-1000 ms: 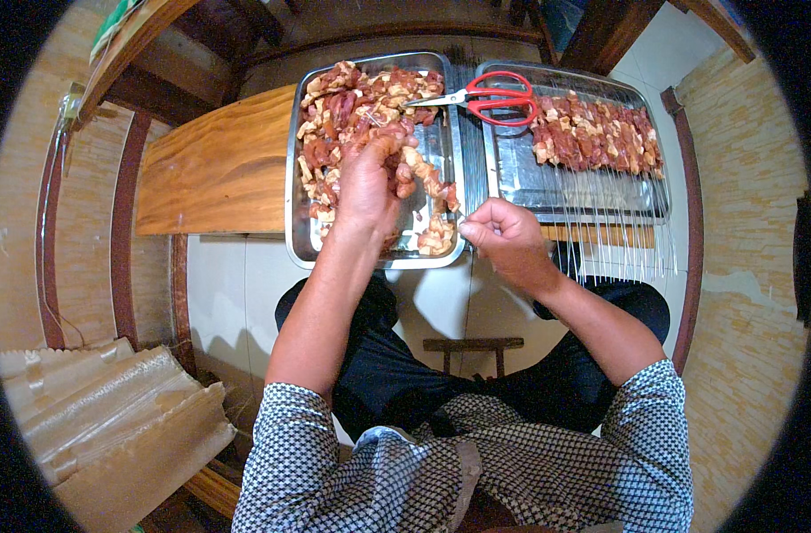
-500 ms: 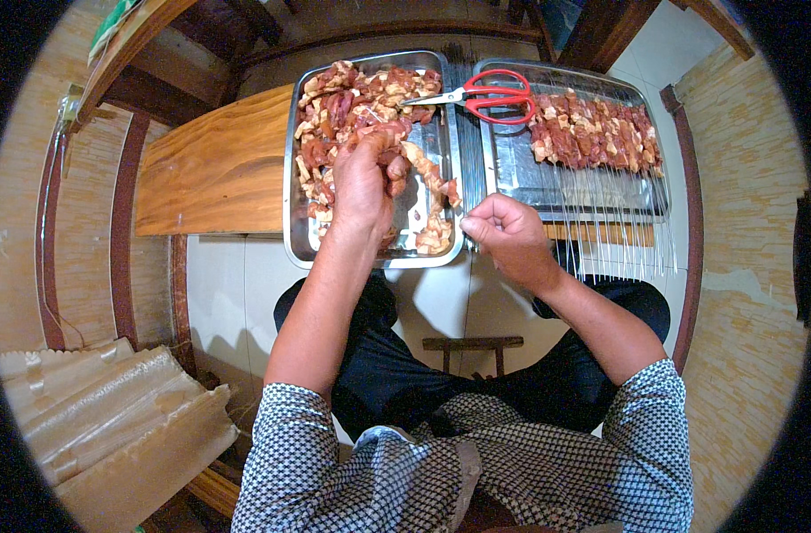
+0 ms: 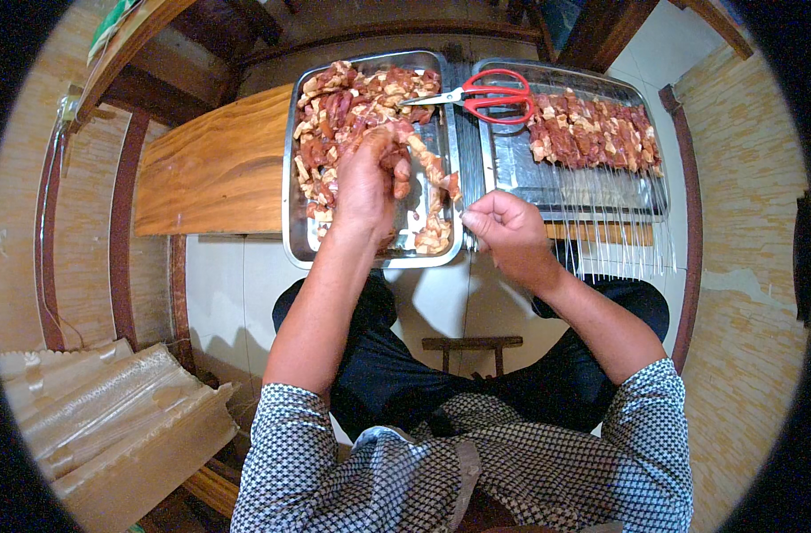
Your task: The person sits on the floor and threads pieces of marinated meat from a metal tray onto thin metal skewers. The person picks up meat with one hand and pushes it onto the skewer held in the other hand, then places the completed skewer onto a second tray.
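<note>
My right hand (image 3: 512, 233) is closed in a pinch on the near end of a thin metal skewer, most of which is covered by meat. Chunks of raw meat (image 3: 434, 169) are threaded along it, slanting up and left over the left tray. At its far end, my left hand (image 3: 370, 178) has its fingers curled round a piece of raw meat; the fingers partly hide that piece. Below them lies the metal tray (image 3: 291, 222), with a heap of cut raw meat (image 3: 339, 107) on its far and left side and a few pieces at its near right.
Red-handled scissors (image 3: 494, 96) lie across both tray rims. Bare skewers (image 3: 473, 160) lie bundled between the trays. The right tray (image 3: 512, 191) holds several finished meat skewers (image 3: 596, 133), their ends jutting past its near edge. Both trays rest on a wooden bench (image 3: 219, 164).
My left hand has shifted slightly down, its fingers a little more open around the meat. More of the threaded meat shows. My right hand has barely moved.
</note>
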### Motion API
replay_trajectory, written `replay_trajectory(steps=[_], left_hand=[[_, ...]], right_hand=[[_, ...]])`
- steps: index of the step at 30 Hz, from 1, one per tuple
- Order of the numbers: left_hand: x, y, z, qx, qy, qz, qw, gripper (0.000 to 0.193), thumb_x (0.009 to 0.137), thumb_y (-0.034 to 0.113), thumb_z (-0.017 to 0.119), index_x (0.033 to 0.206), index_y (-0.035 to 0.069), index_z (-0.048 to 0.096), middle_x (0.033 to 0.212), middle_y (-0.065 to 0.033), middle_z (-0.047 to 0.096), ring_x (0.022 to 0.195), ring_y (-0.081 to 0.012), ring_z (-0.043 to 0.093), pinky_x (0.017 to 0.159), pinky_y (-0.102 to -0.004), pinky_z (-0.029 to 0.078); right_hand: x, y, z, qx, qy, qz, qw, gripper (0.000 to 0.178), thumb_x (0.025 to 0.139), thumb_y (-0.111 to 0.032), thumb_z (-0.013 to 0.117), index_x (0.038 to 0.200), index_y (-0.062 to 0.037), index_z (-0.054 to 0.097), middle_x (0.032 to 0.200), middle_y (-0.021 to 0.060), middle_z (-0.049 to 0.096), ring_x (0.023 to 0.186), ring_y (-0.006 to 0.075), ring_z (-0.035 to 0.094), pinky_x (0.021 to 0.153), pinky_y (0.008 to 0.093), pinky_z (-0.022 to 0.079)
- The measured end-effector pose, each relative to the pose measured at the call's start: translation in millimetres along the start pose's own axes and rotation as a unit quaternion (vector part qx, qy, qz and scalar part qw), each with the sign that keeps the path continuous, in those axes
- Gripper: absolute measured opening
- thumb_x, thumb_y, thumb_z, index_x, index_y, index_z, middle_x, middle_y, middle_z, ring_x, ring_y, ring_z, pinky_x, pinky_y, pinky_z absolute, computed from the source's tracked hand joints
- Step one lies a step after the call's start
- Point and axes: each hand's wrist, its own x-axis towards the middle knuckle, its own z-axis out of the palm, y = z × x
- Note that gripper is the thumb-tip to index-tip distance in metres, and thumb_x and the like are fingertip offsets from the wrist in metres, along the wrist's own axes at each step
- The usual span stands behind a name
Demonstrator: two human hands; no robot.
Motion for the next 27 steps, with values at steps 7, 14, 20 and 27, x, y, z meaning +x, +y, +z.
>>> replay_trajectory(steps=[7,14,20,27], left_hand=[[2,-2,-7,-0.019,-0.028,-0.02,0.999,0.018,0.089,0.022,0.051,0.096,0.006,0.056,0.071,0.0006,0.051,0.053,-0.0092,0.047,0.039,-0.0213,0.032],[4,-3,-7,-0.03,-0.025,0.002,0.999,0.018,0.089,0.017,0.05,0.1,0.004,0.056,0.071,-0.0012,0.052,0.053,-0.0088,0.045,0.039,-0.0212,0.032],[4,-1,-4,-0.05,-0.03,0.022,0.998,0.012,0.09,0.014,0.046,0.092,0.006,0.055,0.068,-0.0013,0.052,0.05,-0.0075,0.046,0.037,-0.0202,0.033],[9,-2,-11,-0.062,-0.032,-0.013,0.997,0.02,0.091,0.026,0.045,0.09,0.008,0.055,0.072,-0.0019,0.054,0.052,-0.0097,0.046,0.041,-0.0223,0.033]], right_hand=[[-1,-7,-2,0.046,-0.019,0.047,0.998,0.018,0.088,-0.02,0.058,0.086,-0.0025,0.061,0.066,-0.0036,0.054,0.057,0.0031,0.047,0.052,0.0199,0.04],[-3,-10,-1,0.032,-0.03,0.044,0.998,0.019,0.089,-0.021,0.057,0.088,-0.0025,0.062,0.065,-0.0038,0.054,0.057,0.0027,0.046,0.051,0.0197,0.038],[-4,-8,-2,0.081,-0.053,0.068,0.993,0.02,0.09,-0.022,0.056,0.091,-0.0029,0.062,0.062,-0.0043,0.052,0.054,0.0024,0.043,0.048,0.0184,0.034],[-2,-5,-4,0.086,-0.044,0.065,0.993,0.021,0.09,-0.024,0.055,0.092,-0.0044,0.062,0.059,-0.0044,0.05,0.048,0.0026,0.04,0.042,0.0186,0.031]])
